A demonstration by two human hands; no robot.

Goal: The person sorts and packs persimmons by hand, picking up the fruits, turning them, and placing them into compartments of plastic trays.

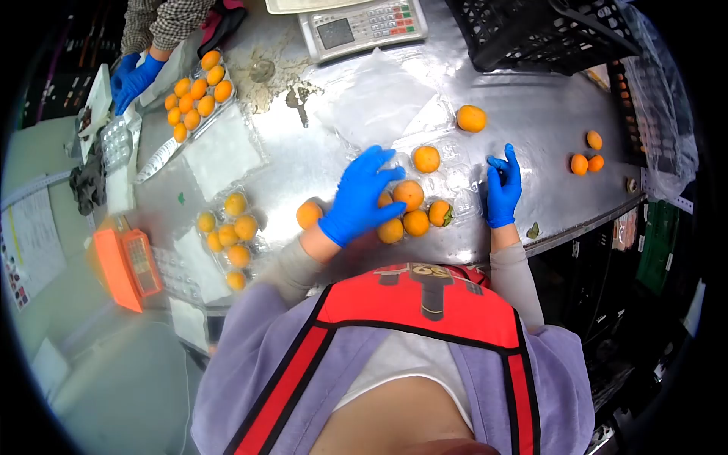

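My left hand (362, 196), in a blue glove, hovers over a clear plastic tray (462, 173) with several orange persimmons. Its fingers are spread, with thumb and forefinger beside one persimmon (409, 195); whether they touch it I cannot tell. Another persimmon (426, 159) sits at the tray's far side, and one with a green calyx (440, 213) faces sideways. My right hand (503, 189), also blue-gloved, is right of the tray, fingers apart and nothing in them. A loose persimmon (309, 214) lies by my left wrist, and another (471, 118) lies beyond the tray.
At left is a second tray of persimmons (238, 256). A filled tray (199, 89) is near a co-worker's blue-gloved hands (136, 80). A scale (364, 30) and black crate (542, 34) stand at the back. Three small orange fruits (587, 162) lie right; an orange device (125, 269) stands left.
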